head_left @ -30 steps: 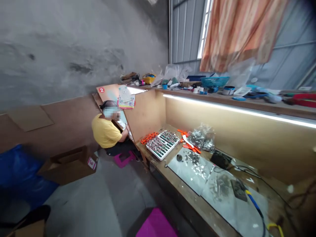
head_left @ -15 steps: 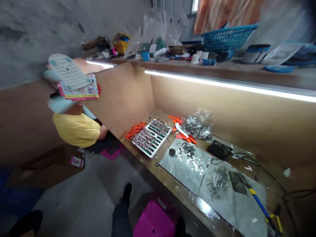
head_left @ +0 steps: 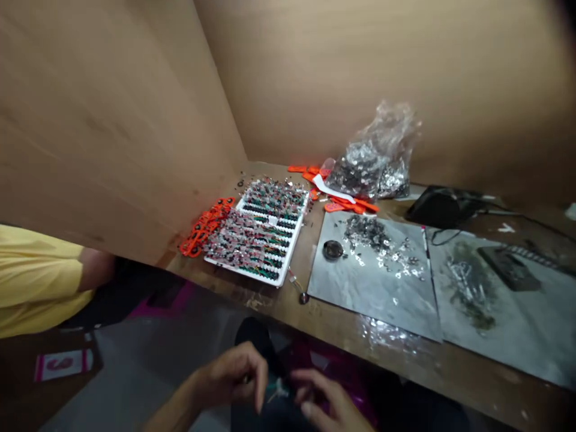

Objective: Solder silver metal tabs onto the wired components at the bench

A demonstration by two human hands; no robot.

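Note:
Low in the view, my left hand has its fingers curled inward; a small glint shows between them, too blurred to identify. My right hand faces it with thumb and index finger apart. A small blurred piece with green wires shows in the gap between the hands, over my lap; whether either hand touches it is unclear. On the bench, a white ridged tray bears rows of small wired parts. A round dark part with thin wires lies near the bench edge.
Orange pieces lie left of the tray, more behind it. A clear bag of metal parts stands behind grey tiles with loose parts and a round dark container. A person in a yellow shirt is at left.
The view has turned down and come closer to the bench. Both my hands now show at the bottom. The shelf and the sheets held up at left have gone out of view.

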